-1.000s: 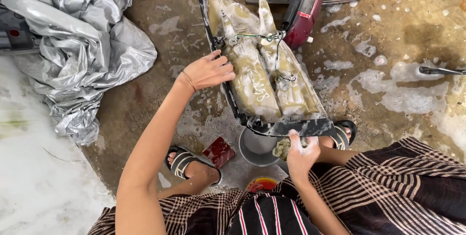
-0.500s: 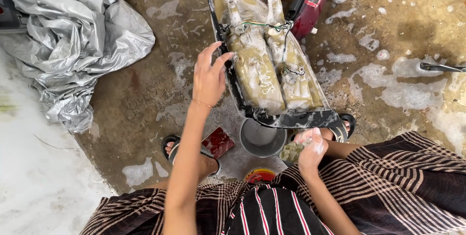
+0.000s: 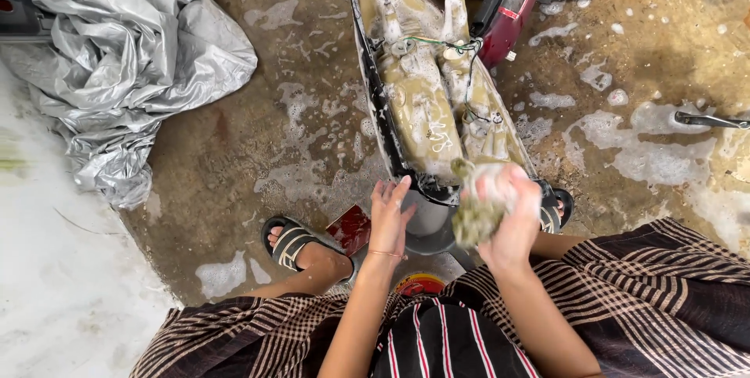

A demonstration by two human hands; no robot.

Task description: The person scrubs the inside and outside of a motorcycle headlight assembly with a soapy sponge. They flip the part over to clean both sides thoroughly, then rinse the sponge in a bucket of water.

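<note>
A long black-rimmed vehicle panel, soapy and yellowish inside, stands tilted on the wet concrete in front of me. My right hand is closed on a foamy green scrub sponge held at the panel's near end. My left hand is open with fingers spread, resting against the panel's lower left edge. A thin green wire crosses the panel's upper part. A small grey bowl sits under the near end, partly hidden by my hands.
A crumpled silver cover lies at the left. A red vehicle part stands behind the panel. A dark red packet lies by my sandalled foot. Suds cover the concrete; a metal rod is at right.
My left hand slid from the panel's upper left edge down to its near end. My right hand lifted the sponge from under the panel's end up to its edge.
</note>
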